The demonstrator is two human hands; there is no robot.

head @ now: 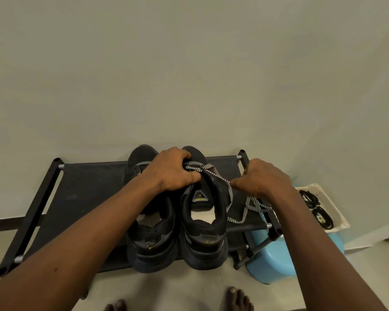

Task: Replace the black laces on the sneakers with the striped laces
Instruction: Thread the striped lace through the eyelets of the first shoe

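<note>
Two black sneakers stand side by side, toes toward the wall, on a black shoe rack [85,185]. My left hand [171,170] grips the front of the right sneaker [203,234], its fingers curled over the eyelet area. A black-and-white striped lace [229,194] runs across that sneaker's eyelets and trails off to the right in loose loops on the rack. My right hand [261,179] pinches this lace just right of the shoe. The left sneaker [153,239] is partly hidden under my left forearm. Black laces [319,209] lie coiled in a white tray.
The white tray [339,216] sits on a light blue stool [276,263] right of the rack. A plain wall rises close behind the rack. Bare toes [237,298] show on the floor in front of it.
</note>
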